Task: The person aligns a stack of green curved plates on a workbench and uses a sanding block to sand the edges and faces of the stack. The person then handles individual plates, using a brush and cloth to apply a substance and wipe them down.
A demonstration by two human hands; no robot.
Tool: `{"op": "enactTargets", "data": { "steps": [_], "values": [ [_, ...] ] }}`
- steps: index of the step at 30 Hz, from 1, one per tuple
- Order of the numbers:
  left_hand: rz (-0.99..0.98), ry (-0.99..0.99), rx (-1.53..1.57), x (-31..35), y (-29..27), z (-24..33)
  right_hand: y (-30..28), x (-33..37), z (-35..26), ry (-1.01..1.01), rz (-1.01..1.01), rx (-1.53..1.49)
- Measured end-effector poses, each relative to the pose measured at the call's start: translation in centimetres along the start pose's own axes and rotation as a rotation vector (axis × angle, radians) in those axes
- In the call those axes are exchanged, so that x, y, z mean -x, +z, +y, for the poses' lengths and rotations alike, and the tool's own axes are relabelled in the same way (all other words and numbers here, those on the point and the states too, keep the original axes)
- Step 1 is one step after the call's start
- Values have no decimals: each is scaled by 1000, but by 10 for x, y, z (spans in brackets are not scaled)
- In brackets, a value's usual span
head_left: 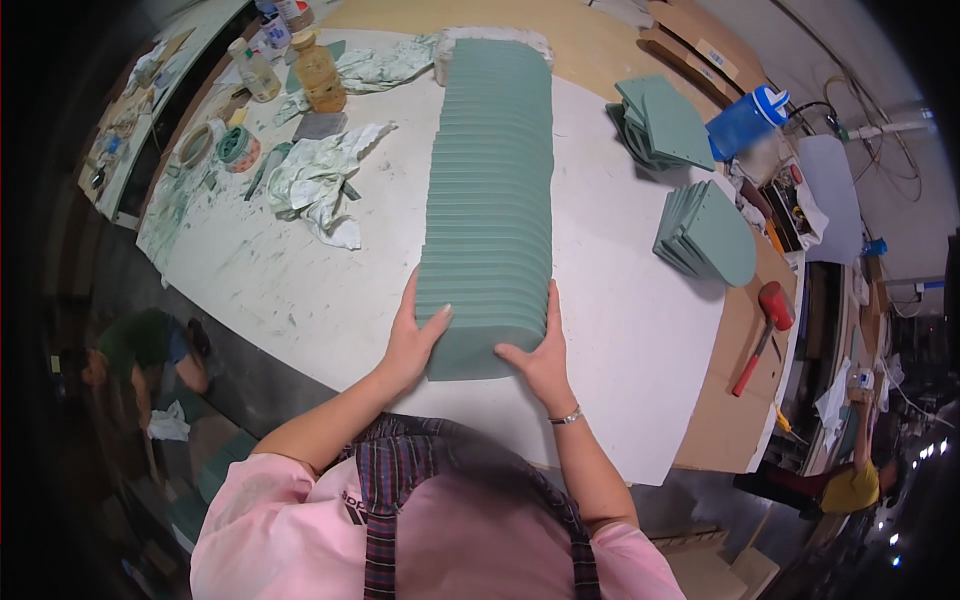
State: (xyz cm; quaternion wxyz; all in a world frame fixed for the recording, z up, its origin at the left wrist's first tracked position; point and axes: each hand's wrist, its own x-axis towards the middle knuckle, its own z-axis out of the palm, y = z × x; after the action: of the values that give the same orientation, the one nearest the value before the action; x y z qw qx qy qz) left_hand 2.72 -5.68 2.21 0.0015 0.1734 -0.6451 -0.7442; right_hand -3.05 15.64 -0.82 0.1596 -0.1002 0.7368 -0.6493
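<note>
Plaid apron (385, 470): nearest us, over a pink shirt (265, 520).
Green panels (490, 200): we judge them stiff, heavy together, apt to slide apart; both side edges offer the surest hold.
Panel finish: matte, curved at the right edge.
Panel place: packed face to face along our white worktop (620, 350).
Hold: our left grip (411, 343) and right grip (543, 367) clasp opposite sides of the near end.

Panel row (490, 205), centre, is grey-green; mallet (775, 307), right, red; bottle (740, 126), upper right, blue; apron (395, 470), bottom, dark plaid; rag (315, 185), upper left, white with green smears.
</note>
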Motion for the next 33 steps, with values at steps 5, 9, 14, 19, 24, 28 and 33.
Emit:
{"op": "enactTargets", "data": {
  "steps": [5, 9, 14, 19, 24, 28, 33],
  "values": [
    [8, -31, 103, -12, -19, 4, -8, -10, -15, -40, 16, 165],
    [8, 4, 125, -10, -5, 7, 4, -28, -31, -168, 0, 448],
    [156, -3, 75, -25, -6, 14, 8, -29, -25, -205, 16, 473],
    [246, -92, -78, -64, -11, 5, 6, -33, -11, -243, 39, 526],
    [32, -126, 102, -62, -53, 21, 0, -31, -14, -207, 46, 492],
    [528, 394, -590, -94, -167, 6, 4, -30, -8, -188, 32, 471],
    [878, 653, -1139, -142, -264, 26, 9, -34, -15, -162, 32, 441]
  ]
}}
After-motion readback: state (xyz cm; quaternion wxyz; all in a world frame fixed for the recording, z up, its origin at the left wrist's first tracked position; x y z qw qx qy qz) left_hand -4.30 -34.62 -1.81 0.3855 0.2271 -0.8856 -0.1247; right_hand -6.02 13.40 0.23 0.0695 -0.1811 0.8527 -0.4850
